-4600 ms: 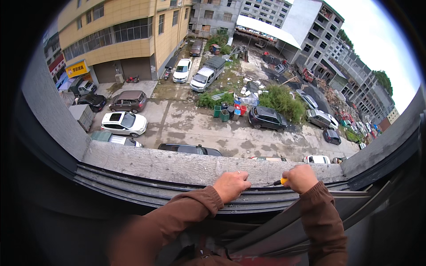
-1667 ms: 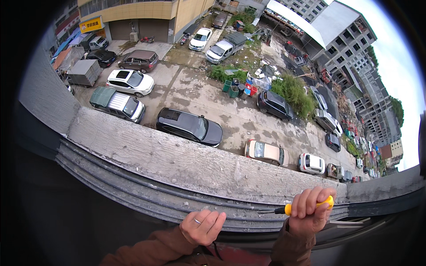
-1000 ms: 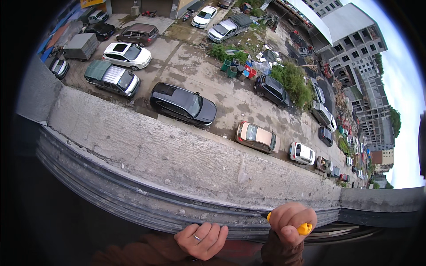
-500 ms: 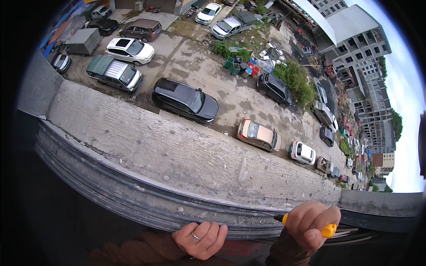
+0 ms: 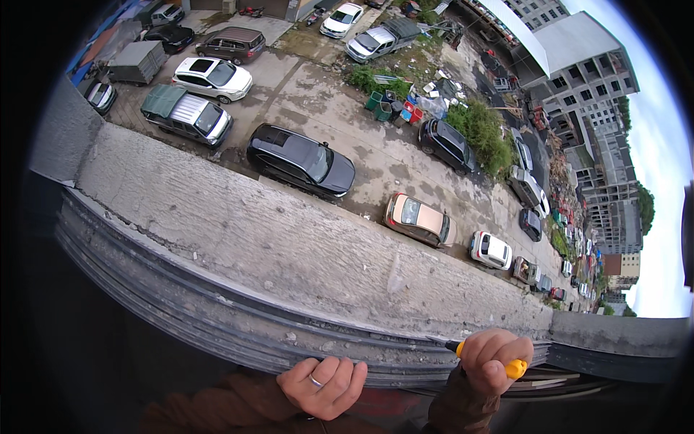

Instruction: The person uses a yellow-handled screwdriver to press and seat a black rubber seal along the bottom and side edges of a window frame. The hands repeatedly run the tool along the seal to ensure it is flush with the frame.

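Note:
My right hand (image 5: 496, 359) is closed around the yellow and black handle of a screwdriver (image 5: 515, 369). Its thin metal shaft points left, with the tip low over the grooves of a grey metal window track (image 5: 238, 327). Dust and small crumbs of debris lie in those grooves. Left of it, my left hand (image 5: 325, 387), with a ring on one finger, curls its fingers over the track's inner edge. Both forearms wear brown sleeves.
Beyond the track runs a rough concrete ledge (image 5: 289, 249) with grit on it, ending at low walls on both sides. Past its outer edge is a drop to a yard with a black car (image 5: 302, 160), a beige car (image 5: 419, 219), other parked vehicles and bins (image 5: 379, 105).
My right hand has shifted a little left with the screwdriver, bringing its shaft closer to the ledge side of the track. The left hand stays at the track's edge.

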`<state>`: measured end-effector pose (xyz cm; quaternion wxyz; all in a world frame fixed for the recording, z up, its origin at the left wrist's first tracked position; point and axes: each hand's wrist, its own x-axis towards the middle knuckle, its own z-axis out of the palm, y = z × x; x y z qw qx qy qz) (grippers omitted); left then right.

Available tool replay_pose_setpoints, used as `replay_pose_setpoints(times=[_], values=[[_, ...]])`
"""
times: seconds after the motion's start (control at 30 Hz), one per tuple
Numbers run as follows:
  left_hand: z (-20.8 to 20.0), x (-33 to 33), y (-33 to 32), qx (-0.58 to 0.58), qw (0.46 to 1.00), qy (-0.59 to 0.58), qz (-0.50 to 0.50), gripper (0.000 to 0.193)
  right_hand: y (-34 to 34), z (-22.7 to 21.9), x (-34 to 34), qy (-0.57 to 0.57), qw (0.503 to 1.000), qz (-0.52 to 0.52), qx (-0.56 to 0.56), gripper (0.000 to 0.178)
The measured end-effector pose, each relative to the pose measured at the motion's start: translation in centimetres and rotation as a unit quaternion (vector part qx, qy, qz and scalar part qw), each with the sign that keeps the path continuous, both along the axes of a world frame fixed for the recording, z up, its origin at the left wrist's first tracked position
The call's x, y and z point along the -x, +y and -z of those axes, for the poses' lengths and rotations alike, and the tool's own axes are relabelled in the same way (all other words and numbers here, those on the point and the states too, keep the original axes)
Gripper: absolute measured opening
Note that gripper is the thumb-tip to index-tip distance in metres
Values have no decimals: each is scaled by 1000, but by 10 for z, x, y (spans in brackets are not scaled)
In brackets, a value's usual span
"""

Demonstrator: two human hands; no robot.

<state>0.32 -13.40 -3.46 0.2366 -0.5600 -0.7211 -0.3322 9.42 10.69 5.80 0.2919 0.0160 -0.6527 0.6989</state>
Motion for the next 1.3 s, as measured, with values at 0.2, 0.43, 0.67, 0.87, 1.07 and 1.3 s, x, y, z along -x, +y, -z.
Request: replay_pose_setpoints(times=[0.2,0.43,0.67,0.87,1.07,1.3], values=[[1,-1,-1,17,1000,1,2,19,-3,-20,0,107,993,-30,47,23],[-3,-3,-2,35,999,-8,2,22,-25,-2,4,0,997,35,69,19],[1,-6,0,31,999,2,-6,27,-23,-9,-1,39,998,12,44,19],[6,-8,1,25,1000,4,-13,30,-12,12,-7,-5,999,-30,13,18],[2,-10,4,8,1000,1,-29,32,-21,-5,-7,117,987,55,94,16],[-21,-4,15,0,991,-136,0,23,-8,20,-26,131,966,129,180,22]])
